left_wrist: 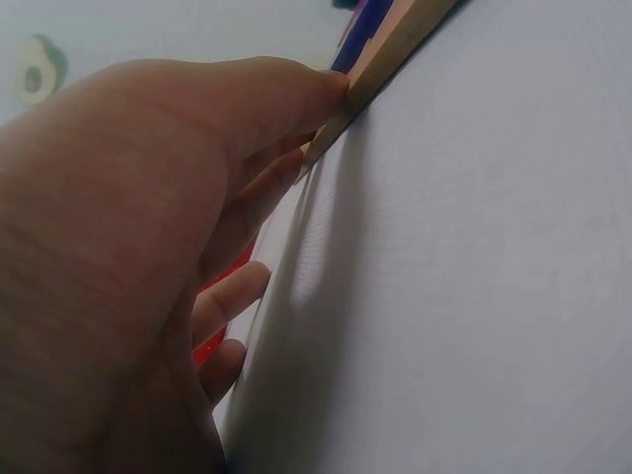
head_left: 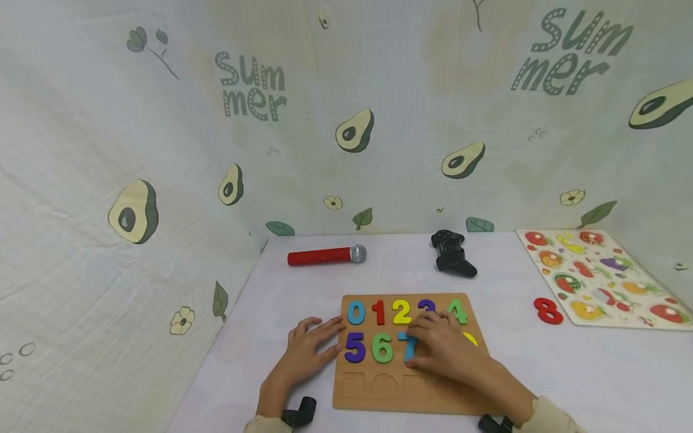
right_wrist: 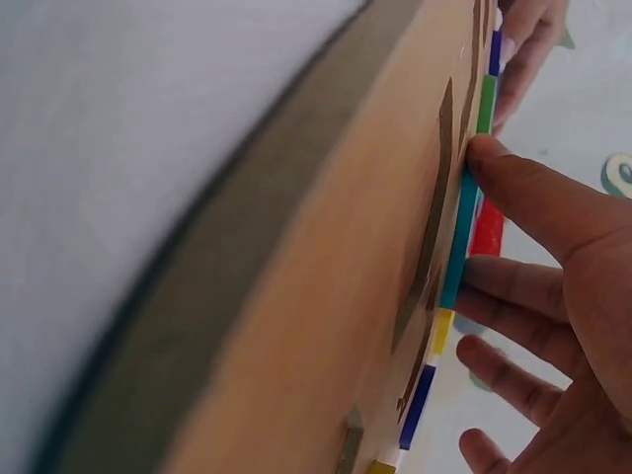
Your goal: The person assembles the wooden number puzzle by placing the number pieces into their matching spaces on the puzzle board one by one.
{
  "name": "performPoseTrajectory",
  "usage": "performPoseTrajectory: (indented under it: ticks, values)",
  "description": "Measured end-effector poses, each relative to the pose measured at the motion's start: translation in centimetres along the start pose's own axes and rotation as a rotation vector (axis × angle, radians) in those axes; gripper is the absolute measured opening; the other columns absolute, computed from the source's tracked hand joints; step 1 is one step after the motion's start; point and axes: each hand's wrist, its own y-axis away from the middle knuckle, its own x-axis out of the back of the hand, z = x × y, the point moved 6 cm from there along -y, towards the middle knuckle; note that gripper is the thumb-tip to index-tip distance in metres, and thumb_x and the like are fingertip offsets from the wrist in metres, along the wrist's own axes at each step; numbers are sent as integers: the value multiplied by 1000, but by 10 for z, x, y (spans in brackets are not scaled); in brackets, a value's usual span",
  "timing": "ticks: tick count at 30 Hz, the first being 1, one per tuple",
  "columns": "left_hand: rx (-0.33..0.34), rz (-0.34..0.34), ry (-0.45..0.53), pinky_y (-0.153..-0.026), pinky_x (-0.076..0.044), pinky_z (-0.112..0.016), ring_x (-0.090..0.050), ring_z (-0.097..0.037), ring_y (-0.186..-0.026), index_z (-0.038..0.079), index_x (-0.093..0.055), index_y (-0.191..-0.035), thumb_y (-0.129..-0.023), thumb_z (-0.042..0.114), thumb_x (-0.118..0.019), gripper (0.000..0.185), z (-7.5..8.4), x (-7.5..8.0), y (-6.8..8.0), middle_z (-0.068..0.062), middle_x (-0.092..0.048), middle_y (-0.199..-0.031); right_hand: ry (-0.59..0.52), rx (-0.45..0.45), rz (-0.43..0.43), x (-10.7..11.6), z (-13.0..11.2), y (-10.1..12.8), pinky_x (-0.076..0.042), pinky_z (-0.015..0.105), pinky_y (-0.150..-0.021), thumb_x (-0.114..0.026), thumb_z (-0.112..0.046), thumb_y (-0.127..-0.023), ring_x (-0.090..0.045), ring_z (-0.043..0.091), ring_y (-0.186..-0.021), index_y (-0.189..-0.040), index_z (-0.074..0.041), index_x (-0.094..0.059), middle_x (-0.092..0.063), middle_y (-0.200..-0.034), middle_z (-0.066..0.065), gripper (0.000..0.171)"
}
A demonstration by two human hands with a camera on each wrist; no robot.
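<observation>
Currently, by item:
Left hand (head_left: 308, 349): flat on the table (head_left: 568, 373), fingers straight, tips against the left edge of the wooden number board (head_left: 395, 394).
Right hand (head_left: 446, 349): spread over the board, fingers relaxed, resting on the blue 7 (head_left: 409, 350); not wrapped round it.
Blue 7: lower row, right of the green 6 (head_left: 382, 347), partly hidden by the hand.
Number board: near table edge, centre; 0 to 4 above, 5, 6, 7 below.
Red 8 (head_left: 548, 311): loose on the table, well right of the board, just beside the fruit puzzle (head_left: 601, 279).
Behind board: red microphone (head_left: 325, 256), black game controller (head_left: 452, 252).
</observation>
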Motion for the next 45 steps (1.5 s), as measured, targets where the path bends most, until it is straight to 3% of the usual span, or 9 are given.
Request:
performPoseTrajectory:
  ticks: [9, 15, 19, 23, 37, 41, 45]
  values:
    - [-10, -4, 3, -105, -20, -62, -30, -31, -138, 31, -55, -145, -98, 46, -60, 49, -2, -4, -2, 12, -44, -154, -50, 5, 16, 6, 6, 8, -30, 65, -99, -77, -51, -84, -50, 29, -124, -119, -18, -71, -65, -124, -1, 48]
    - [-12, 14, -11, -105, -20, -62, -31, -30, -137, 32, -56, -144, -98, 44, -61, 48, -2, -2, -2, 13, -45, -153, -62, 3, 50, 17, 19, 17, -27, 62, -102, -77, -42, -87, -49, 28, -125, -121, -17, -71, -65, -126, -1, 43]
    - [-19, 32, -7, -104, -20, -62, -31, -30, -137, 32, -57, -143, -97, 44, -62, 47, 0, 1, -5, 13, -46, -152, -35, -10, 74, 29, 31, 25, -25, 61, -102, -79, -38, -86, -50, 27, -124, -120, -18, -71, -65, -124, -2, 40]
    - [-24, 31, 6, -104, -19, -62, -31, -31, -137, 32, -56, -144, -98, 47, -60, 48, 0, 1, -7, 13, -46, -152, 0, -80, 80, 38, 47, 34, -23, 61, -103, -81, -38, -83, -50, 27, -124, -117, -19, -72, -66, -122, -3, 40]
    - [37, 3, 18, -105, -18, -62, -29, -30, -138, 35, -56, -144, -97, 52, -58, 49, -5, -6, 2, 16, -45, -152, 65, -162, 108, 57, 93, 63, -26, 64, -99, -85, -35, -79, -51, 31, -121, -113, -16, -73, -67, -118, 0, 41]
    - [39, 8, 11, -104, -18, -63, -30, -32, -137, 34, -56, -143, -97, 51, -59, 49, -4, -4, 1, 15, -45, -152, 95, -170, 109, 63, 107, 69, -27, 64, -96, -86, -33, -78, -51, 32, -119, -113, -15, -73, -67, -118, 3, 41]
    - [36, 6, 12, -105, -18, -62, -30, -31, -138, 35, -56, -144, -97, 52, -59, 49, -4, -4, 0, 16, -45, -152, 119, -143, 168, 71, 122, 78, -28, 62, -92, -88, -28, -75, -51, 32, -116, -111, -13, -72, -67, -116, 4, 42]
